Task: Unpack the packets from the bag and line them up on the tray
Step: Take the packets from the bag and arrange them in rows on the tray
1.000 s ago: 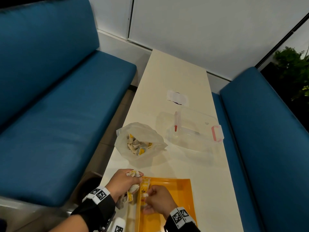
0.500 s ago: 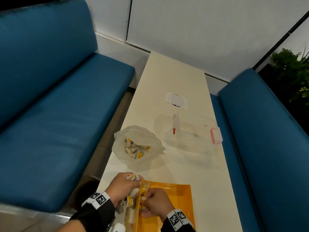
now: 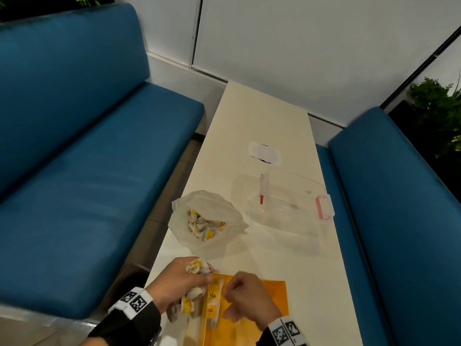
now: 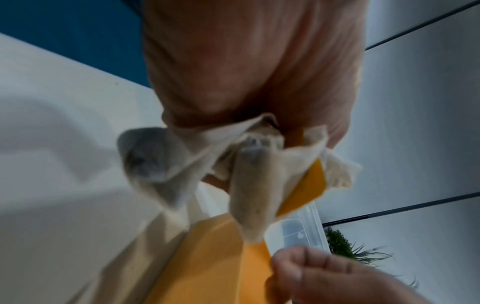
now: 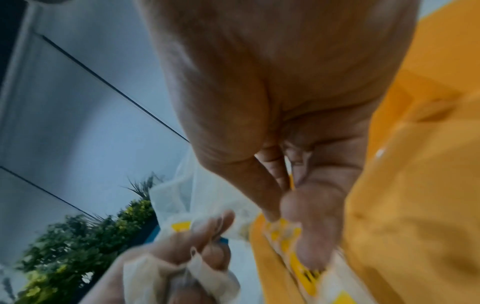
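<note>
A clear plastic bag point(image 3: 207, 218) of tea packets lies open on the white table. An orange tray point(image 3: 269, 295) sits at the near edge. My left hand point(image 3: 197, 280) grips a bunch of tea packets point(image 3: 195, 267) just left of the tray; the bunch point(image 4: 233, 168) hangs from my curled fingers. My right hand point(image 3: 227, 295) pinches one yellow-tagged packet point(image 3: 213, 299) lying along the tray's left side. In the right wrist view, thumb and fingertips point(image 5: 306, 236) press that packet point(image 5: 285, 234) onto the tray point(image 5: 415, 185).
A clear lidded container point(image 3: 291, 203) with a pink clasp stands right of the bag. A white paper scrap point(image 3: 264, 156) lies farther back. Blue benches point(image 3: 87, 171) flank the narrow table on both sides; the bag sits near the table's left edge.
Both hands stay at the tray's left side with the same holds. The head view has tilted up slightly, so the hands sit lower in the picture.
</note>
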Demonstrator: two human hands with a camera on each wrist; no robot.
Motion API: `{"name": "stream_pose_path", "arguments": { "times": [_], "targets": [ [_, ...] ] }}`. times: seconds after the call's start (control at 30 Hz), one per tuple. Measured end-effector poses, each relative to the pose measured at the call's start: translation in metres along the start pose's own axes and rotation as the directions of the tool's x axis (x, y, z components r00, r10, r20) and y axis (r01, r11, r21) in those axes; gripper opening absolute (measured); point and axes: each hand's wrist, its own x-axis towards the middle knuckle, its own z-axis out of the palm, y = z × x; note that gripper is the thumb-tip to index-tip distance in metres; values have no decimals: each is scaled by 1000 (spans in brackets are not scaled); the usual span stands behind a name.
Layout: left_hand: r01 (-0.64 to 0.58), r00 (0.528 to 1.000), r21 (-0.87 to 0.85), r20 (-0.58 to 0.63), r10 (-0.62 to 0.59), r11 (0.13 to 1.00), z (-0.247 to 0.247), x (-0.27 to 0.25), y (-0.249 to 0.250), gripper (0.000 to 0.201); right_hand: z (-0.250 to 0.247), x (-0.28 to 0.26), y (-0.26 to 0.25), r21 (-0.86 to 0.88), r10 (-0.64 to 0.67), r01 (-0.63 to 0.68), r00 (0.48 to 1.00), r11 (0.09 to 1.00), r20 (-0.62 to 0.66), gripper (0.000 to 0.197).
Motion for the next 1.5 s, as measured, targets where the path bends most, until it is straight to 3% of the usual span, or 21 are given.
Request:
{"name": "stream_pose_path", "arguments": {
  "times": [0.07,0.13,0.3,0.4,0.63,0.87,1.1,1.33,1.5],
  "targets": [
    [-29,998,44,54,26,999,-1,-2,5,27,-10,-5,-12,-10,-200,200,976,980,-86,3],
    [-59,996,111,80,50,992,2,-3,11,23,-15,-10,-25,-16,-370,373,916,928,-153,9],
    [-111,987,216,137,82,970,13,-6,23,17,-11,-14,-39,-90,-546,540,836,837,-62,24],
    [-124,985,238,147,91,963,17,-6,25,27,-7,-12,-38,-99,-533,525,843,845,-74,15],
    [-105,986,162,144,82,981,11,-9,23,33,-11,-8,-35,19,-461,471,870,882,-176,14],
    [-34,999,161,37,29,986,1,-5,13,44,-19,-9,-33,75,-428,450,881,890,-202,16],
    [-148,989,178,25,146,973,2,-7,22,47,-23,-12,-28,136,-323,342,935,930,-143,10],
    [-164,984,243,-25,175,956,12,-5,26,13,-22,-12,-26,320,-283,311,950,895,-133,19],
    [-159,983,299,-42,179,941,14,-3,24,11,-21,-12,-22,349,-300,326,945,879,-129,12]
  ]
}}
